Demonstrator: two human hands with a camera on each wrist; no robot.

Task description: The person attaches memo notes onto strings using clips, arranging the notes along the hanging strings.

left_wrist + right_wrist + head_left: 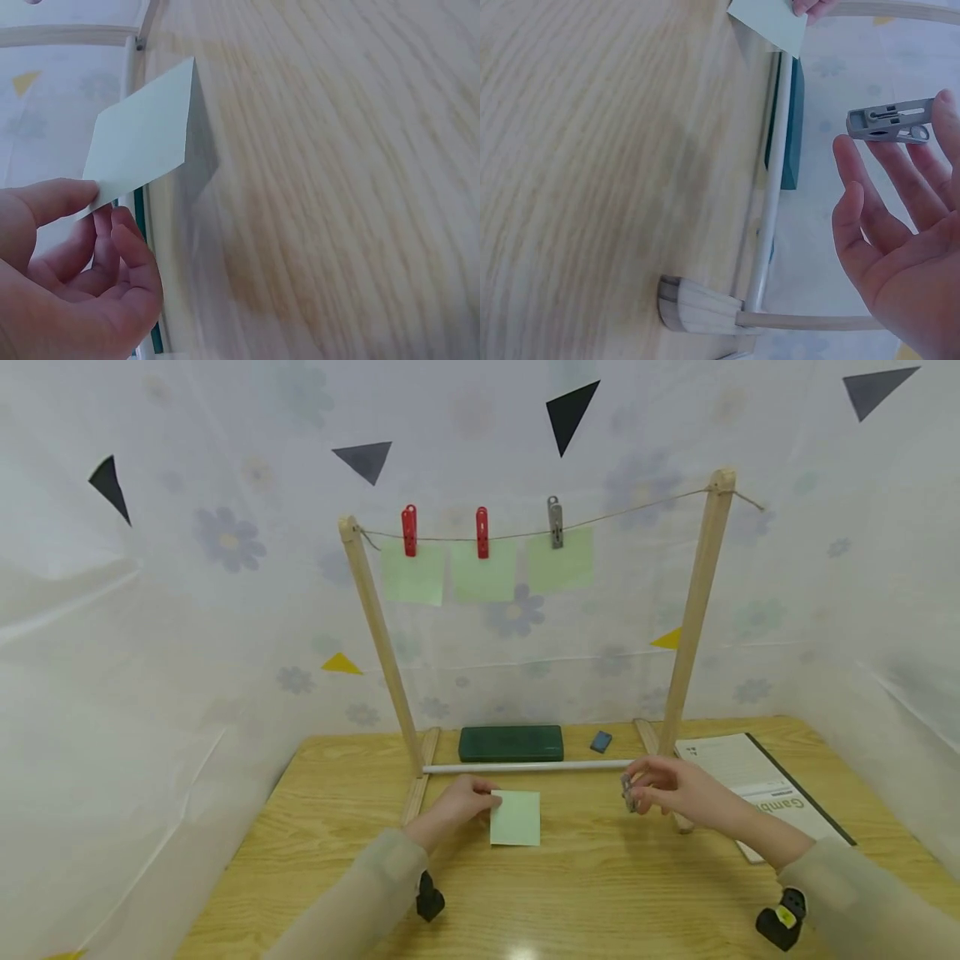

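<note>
The left hand pinches the left edge of a pale green paper square between thumb and fingers; in the left wrist view the paper square is lifted clear of the tabletop and casts a shadow on the wood, so this grip is closed on the sheet. It sits near the middle of the tabletop, just in front of the white rod that joins the feet of the wooden rack. The right hand holds a grey clothespin at its fingertips, toward the right foot of the rack; the right wrist view shows the grey clothespin resting against the tips of the fingers, which are nearly straight, with the palm open to the camera. On the rack's string hang three green notes, two under red pegs and one under a grey peg. Behind the rod, toward the far edge, lie a dark green case and a small blue block. A booklet lies at the right edge of the tabletop.
</note>
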